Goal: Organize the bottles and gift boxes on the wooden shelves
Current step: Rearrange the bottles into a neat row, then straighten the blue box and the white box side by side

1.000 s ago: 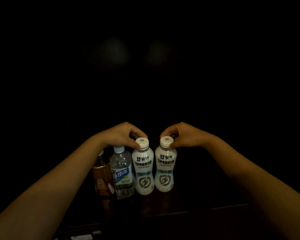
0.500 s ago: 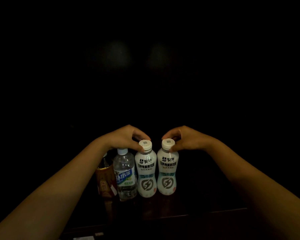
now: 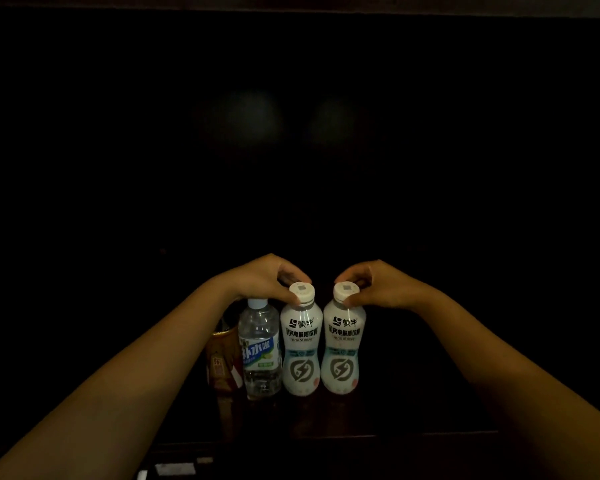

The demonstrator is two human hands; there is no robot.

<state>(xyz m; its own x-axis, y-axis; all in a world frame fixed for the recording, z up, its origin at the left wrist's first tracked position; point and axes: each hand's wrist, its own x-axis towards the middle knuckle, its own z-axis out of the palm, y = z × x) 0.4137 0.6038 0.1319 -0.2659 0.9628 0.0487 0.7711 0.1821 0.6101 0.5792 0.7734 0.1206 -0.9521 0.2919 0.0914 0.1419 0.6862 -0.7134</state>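
Shelf bay very dark; back and side walls not resolvable, only a faint pale strip along the top edge. Dark wooden shelf: smooth, slightly glossy board, front edge visible as a thin lighter line below the bottles. To the right of the row the board shows bare out to where the right forearm crosses it; behind the row, darkness, depth cannot be told. Four bottles stand upright in a tight left-to-right row near the front edge. Two matching white bottles, opaque plastic, waisted shape, black lettering and a grey round lightning mark, wide white caps: left white bottle and right white bottle, just beside each other, contact uncertain. Left hand curls over the left one, thumb and fingertips pinching its cap. Right hand does the same on the right one's cap, thumb at the cap's lower rim. Left of these, clear water bottle: transparent ribbed plastic, blue-and-green label, small white cap, touching or nearly touching the left white bottle. Furthest left, amber bottle, brownish with gold label, partly hidden behind the left forearm. Small pale scraps lie below the shelf edge; too dim to identify.
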